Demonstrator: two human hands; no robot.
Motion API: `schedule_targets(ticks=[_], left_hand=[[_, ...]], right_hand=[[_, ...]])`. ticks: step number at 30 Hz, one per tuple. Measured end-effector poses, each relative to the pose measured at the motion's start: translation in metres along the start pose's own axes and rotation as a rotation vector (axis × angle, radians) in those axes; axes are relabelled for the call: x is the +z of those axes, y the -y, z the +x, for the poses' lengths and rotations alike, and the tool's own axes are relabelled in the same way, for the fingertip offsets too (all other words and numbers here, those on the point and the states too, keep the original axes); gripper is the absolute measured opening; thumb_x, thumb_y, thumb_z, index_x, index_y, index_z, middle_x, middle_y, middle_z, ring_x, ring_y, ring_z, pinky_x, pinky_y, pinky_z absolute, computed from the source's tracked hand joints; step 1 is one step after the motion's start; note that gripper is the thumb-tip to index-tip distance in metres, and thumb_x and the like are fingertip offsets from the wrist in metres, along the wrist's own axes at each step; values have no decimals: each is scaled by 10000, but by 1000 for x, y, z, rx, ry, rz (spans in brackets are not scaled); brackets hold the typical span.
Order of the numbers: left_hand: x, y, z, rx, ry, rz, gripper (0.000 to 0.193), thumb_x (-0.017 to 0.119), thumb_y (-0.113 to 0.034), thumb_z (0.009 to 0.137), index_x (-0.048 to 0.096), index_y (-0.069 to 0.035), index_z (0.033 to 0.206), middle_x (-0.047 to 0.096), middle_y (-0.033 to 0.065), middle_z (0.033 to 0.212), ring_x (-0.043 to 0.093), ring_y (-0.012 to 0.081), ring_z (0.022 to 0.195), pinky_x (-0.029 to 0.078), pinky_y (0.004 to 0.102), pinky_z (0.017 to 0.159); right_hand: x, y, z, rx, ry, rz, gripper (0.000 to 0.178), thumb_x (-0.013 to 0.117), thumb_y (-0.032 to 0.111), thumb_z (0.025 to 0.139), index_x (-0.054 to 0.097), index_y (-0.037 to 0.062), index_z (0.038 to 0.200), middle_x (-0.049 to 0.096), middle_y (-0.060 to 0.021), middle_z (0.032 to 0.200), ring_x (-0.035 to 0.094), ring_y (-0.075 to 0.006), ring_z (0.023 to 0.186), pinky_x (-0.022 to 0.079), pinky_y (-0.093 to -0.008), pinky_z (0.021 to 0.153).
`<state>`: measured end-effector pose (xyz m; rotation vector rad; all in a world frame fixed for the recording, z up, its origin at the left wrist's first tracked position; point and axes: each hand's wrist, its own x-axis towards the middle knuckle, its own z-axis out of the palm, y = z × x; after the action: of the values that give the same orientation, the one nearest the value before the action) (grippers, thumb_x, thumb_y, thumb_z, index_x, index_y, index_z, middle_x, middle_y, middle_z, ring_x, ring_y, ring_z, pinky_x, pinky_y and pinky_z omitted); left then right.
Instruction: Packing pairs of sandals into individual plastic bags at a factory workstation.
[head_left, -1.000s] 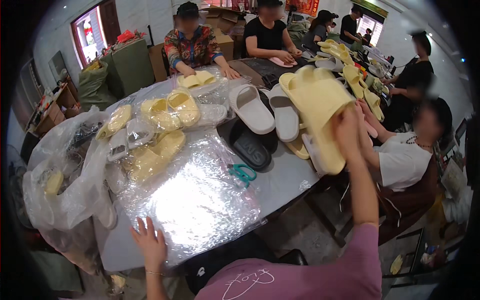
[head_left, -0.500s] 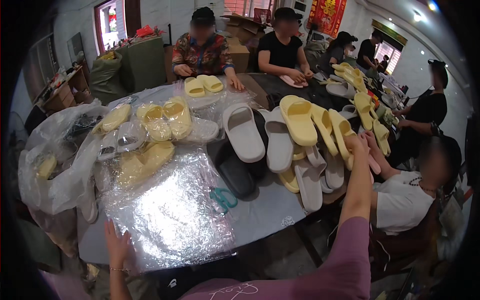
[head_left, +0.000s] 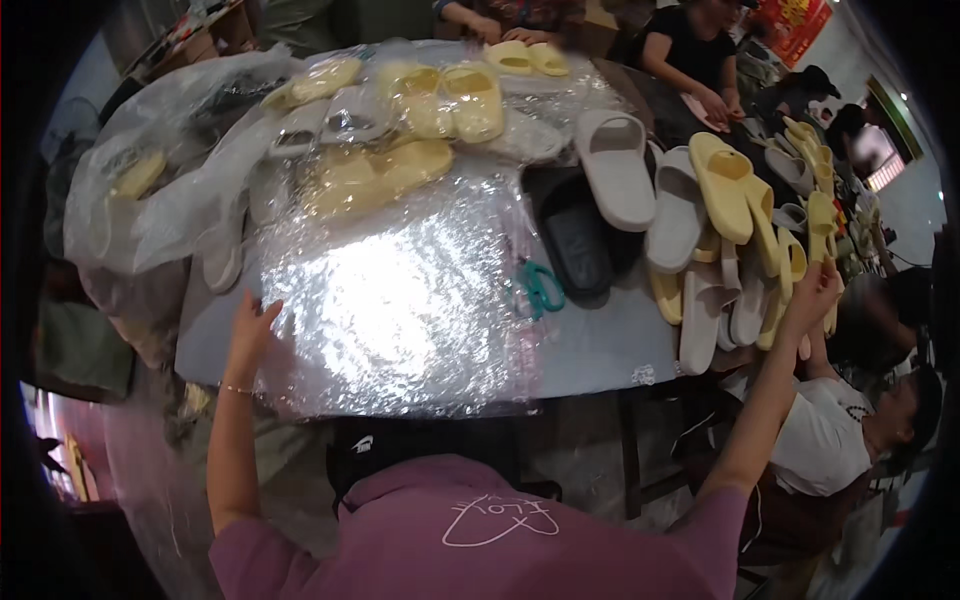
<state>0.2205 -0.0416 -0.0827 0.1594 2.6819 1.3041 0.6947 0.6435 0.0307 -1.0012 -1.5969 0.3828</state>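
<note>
My left hand [head_left: 252,325] is open at the left front of the table, thumb apart from the fingers, beside a stack of shiny clear plastic bags [head_left: 400,300]. My right arm reaches far right. My right hand [head_left: 815,292] has its fingers drawn together by the yellow slide sandals [head_left: 790,265] at the pile's edge; whether it grips one is hidden. Grey slide sandals [head_left: 703,320] and a black slide sandal [head_left: 578,245] lie in the same pile. Green-handled scissors [head_left: 540,290] rest at the right edge of the bags.
Bagged yellow slide sandals [head_left: 470,105] and grey ones lie across the table's far left. A big crumpled plastic bag [head_left: 130,220] hangs over the left edge. A person in white [head_left: 825,440] sits close on the right; other people work across the table.
The view has tilted down and turned left, so the table appears higher and further right. My left hand's fingers have spread. My right hand remains at the right-hand pile.
</note>
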Motion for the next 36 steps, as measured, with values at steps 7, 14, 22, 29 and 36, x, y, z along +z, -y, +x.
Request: schedule_targets(ticks=[7,14,22,29,36], left_hand=[[11,-9,-26,-14,189,-254,686,646,-214,874,322,81,1402,501,195,1321,459,232,1224,357,302,1000],[9,8,-10,-22,89,-278,446,707,-232,824,527,-15,1170,539,13,837,484,72,695,388,248,589],[-3,-20,14,-93,483,-266,143,687,-140,789,570,-71,744,519,-36,606,413,46,427,295,250,379],[11,-5,20,9,336,-374,89,675,-58,769,609,-44,828,599,-6,726,551,89,602,420,271,514],[6,13,27,-10,415,-408,191,641,-50,801,623,14,981,631,26,829,570,105,690,456,262,598]], right_hand=[[93,179,-261,-542,839,-39,236,680,169,785,632,33,971,608,-141,936,579,-334,896,467,-418,783],[146,158,-308,-347,852,-256,402,664,278,788,587,35,1099,581,-141,1043,554,-331,994,430,-467,848],[135,169,-295,-293,922,-396,436,656,244,751,580,49,1134,618,-126,1006,598,-288,946,387,-430,837],[83,150,-291,-175,1044,-253,477,672,255,708,605,58,1137,633,-133,977,600,-303,935,387,-438,823],[21,130,-291,-181,816,-379,428,694,190,657,670,37,1056,621,-152,879,611,-325,822,458,-411,731]])
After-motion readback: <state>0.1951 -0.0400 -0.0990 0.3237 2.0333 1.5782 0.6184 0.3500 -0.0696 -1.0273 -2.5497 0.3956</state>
